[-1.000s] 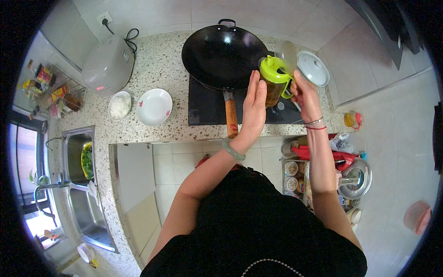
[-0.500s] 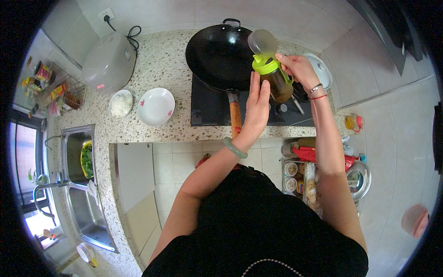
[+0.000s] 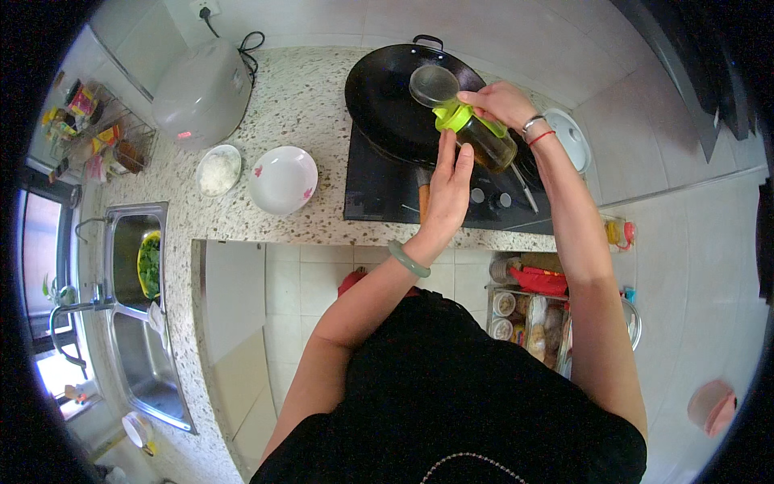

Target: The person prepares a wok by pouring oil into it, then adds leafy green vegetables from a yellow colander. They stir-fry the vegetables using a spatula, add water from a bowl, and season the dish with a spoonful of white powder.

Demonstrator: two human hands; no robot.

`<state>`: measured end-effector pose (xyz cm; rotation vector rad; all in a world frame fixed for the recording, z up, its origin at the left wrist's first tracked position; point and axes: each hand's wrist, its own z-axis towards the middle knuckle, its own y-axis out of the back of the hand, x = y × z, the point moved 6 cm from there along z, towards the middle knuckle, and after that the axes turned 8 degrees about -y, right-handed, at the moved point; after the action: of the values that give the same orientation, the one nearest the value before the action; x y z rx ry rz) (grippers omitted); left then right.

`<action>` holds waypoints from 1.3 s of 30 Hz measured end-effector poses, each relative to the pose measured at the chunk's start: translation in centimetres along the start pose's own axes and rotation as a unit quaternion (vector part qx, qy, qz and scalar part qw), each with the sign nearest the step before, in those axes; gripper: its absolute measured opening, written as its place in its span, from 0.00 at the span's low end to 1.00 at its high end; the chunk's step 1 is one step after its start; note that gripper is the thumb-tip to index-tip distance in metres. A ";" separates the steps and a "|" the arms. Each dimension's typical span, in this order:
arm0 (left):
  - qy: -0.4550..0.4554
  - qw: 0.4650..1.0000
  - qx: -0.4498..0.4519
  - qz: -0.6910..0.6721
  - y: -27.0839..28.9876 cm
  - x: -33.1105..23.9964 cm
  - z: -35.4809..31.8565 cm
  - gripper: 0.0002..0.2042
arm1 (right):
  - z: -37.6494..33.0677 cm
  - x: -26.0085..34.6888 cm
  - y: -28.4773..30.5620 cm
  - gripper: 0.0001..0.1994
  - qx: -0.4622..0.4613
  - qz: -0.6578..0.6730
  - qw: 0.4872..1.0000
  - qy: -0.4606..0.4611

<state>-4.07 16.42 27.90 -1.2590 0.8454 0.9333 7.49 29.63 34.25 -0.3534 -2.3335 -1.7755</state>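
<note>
With our right hand [image 3: 504,106] we grasp a clear bottle [image 3: 492,151] of dark amber liquid, its top [image 3: 456,119] lime green and its see-through lid [image 3: 434,85] flipped up. We have it tipped further toward the wok [image 3: 387,105] than half a second ago. It lies above the stove [image 3: 379,189], between our hands, just beside our left hand's [image 3: 449,189] straight, unclenched fingers; whether these touch it we cannot tell.

From afar I see bottle [image 3: 492,150] clear, glossy; its green top [image 3: 455,119] smooth plastic; wok [image 3: 389,105] dark sheened metal, handle [image 3: 423,198] wood; plate [image 3: 282,179] glazed; sink [image 3: 143,355] shiny metal.
</note>
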 end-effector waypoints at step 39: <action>0.048 0.995 0.093 0.000 -0.6 0.5 1.3 0.35 | 1.9 -3.3 3.1 0.29 -0.003 -0.134 0.987 -0.085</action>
<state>-3.29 17.76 27.85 -1.1495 0.9845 0.7804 11.55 32.03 35.68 -0.2059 -2.6010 -1.9407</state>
